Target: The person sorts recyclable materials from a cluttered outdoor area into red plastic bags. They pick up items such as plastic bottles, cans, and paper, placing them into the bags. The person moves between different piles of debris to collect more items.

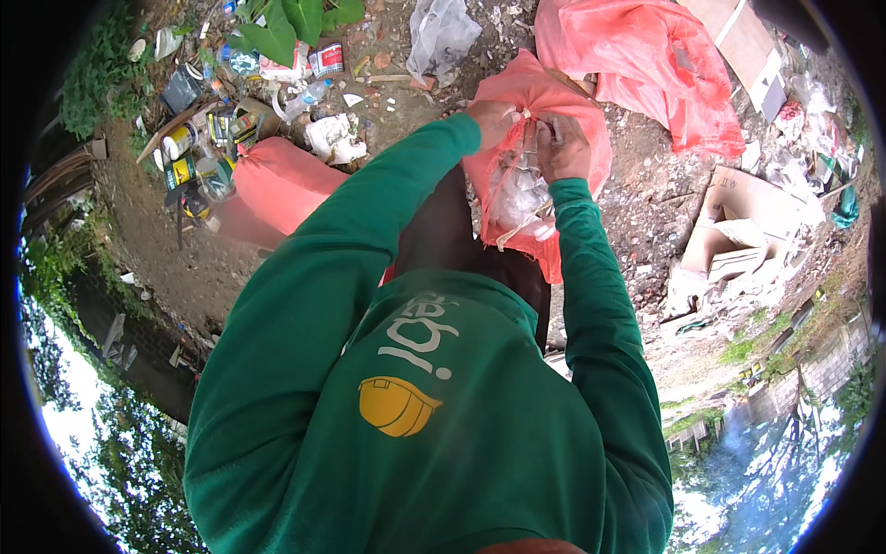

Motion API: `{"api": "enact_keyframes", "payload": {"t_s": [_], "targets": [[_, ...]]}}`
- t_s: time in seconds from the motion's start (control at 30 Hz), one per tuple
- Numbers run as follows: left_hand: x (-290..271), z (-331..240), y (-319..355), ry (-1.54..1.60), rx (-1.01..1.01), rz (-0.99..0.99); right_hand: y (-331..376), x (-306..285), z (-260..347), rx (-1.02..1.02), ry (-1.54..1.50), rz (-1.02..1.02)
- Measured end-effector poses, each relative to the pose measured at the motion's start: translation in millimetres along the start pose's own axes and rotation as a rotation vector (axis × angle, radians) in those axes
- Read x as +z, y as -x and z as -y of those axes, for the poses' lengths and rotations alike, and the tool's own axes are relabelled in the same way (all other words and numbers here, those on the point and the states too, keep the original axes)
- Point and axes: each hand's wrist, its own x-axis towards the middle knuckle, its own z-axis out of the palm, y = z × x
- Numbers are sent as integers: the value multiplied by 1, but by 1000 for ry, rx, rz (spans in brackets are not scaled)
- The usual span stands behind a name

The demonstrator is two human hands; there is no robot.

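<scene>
A pink sack [591,152] stands in front of me, its near side gaping around crumpled clear plastic [520,198]. My left hand [494,123] is closed on the gathered pink material at the sack's upper left. Just to its right, my right hand [563,150] is curled shut over the opening, above the clear plastic. Its fingers hide whatever lies between them. Both forearms, in green sleeves, reach forward to the sack.
A filled pink sack [281,185] lies left of my arm. Another pink sack [646,65] spreads at the far right. Flattened cardboard [738,226] lies to the right. Bottles and tins [198,152] litter the left, with a clear plastic bag [441,37] farther ahead.
</scene>
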Motion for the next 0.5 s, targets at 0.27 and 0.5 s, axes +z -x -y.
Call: {"api": "enact_keyframes", "payload": {"t_s": [0.27,0.5], "targets": [[-13,-26,26,70,4,79,-18,14,-10,-37,14,208],[18,-30,41,203,-141,0,-56,10,-11,26,333,668]]}}
